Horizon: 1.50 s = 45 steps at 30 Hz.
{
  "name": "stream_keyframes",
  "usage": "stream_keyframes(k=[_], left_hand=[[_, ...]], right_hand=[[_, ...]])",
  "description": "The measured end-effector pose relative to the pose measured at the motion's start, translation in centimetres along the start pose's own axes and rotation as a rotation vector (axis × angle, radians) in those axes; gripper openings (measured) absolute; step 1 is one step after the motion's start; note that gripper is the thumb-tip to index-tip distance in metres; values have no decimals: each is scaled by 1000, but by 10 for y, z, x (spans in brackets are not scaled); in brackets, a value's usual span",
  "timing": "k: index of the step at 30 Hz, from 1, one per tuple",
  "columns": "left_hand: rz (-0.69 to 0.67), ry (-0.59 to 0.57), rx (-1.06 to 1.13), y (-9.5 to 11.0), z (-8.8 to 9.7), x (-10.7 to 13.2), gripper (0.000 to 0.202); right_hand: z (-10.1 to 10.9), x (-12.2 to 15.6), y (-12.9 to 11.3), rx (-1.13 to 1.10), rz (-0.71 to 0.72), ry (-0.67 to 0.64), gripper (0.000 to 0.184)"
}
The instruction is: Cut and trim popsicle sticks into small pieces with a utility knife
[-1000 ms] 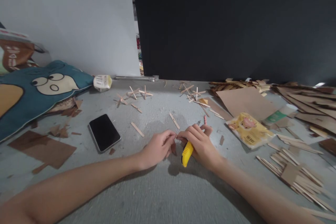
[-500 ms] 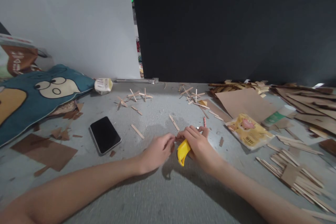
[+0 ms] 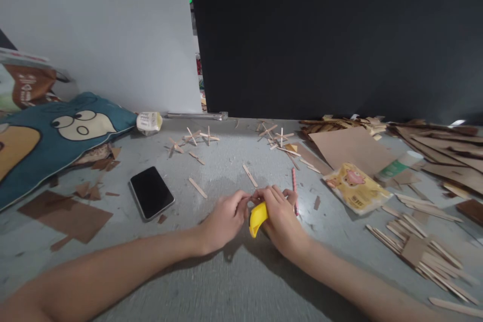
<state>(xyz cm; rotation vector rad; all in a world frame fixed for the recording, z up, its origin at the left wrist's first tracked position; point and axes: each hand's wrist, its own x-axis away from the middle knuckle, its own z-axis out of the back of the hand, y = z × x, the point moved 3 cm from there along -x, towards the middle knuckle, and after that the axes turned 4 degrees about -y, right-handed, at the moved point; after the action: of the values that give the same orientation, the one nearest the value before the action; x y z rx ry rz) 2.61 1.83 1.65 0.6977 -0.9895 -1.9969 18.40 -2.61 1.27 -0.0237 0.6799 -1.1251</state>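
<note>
My right hand [image 3: 281, 214] is closed around a yellow plastic tool [image 3: 258, 220] with a curved, hollow end pointing back toward me; its working part is hidden under the fingers. Close against it, my left hand [image 3: 228, 216] is in a pinch, the thumb and forefinger meeting the right fingertips. Whatever sits between the two sets of fingertips is too small to make out. Just beyond the hands lies a flat wooden stick [image 3: 249, 175], and another wooden stick [image 3: 198, 188] is to its left. A red patterned pencil-like rod [image 3: 295, 191] lies beside my right hand.
A smartphone [image 3: 151, 193] and cut cardboard [image 3: 68, 217] lie left. Small crossed-stick pieces [image 3: 208, 136] stand farther back. On the right are a yellow packet [image 3: 356, 188], a green-and-white tube [image 3: 400, 166] and bundled sticks [image 3: 418, 251]. A blue pillow [image 3: 75, 131] borders the left.
Both hands have shifted slightly left while staying together. The yellow tool has turned a little in my right hand, and more of the red rod now shows.
</note>
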Motion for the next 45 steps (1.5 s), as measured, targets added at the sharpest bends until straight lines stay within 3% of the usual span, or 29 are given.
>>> stream_keyframes(k=[4, 11, 20, 28, 36, 45], left_hand=[[-12, 112, 92, -4, 4, -5, 34], [26, 60, 442, -2, 3, -10, 47], [33, 1, 457, 0, 2, -9, 47], [-45, -50, 291, 5, -1, -3, 36], [-38, -58, 273, 6, -1, -2, 33], [-14, -51, 264, 6, -1, -2, 32]], right_hand=[[-5, 1, -11, -72, -31, 63, 36], [4, -7, 0, -44, 70, 212, 16], [7, -6, 12, -99, 46, 343, 13], [7, -6, 11, -51, 35, 288, 8], [7, -6, 9, -38, 37, 280, 12], [4, -5, 8, 32, 35, 186, 11]])
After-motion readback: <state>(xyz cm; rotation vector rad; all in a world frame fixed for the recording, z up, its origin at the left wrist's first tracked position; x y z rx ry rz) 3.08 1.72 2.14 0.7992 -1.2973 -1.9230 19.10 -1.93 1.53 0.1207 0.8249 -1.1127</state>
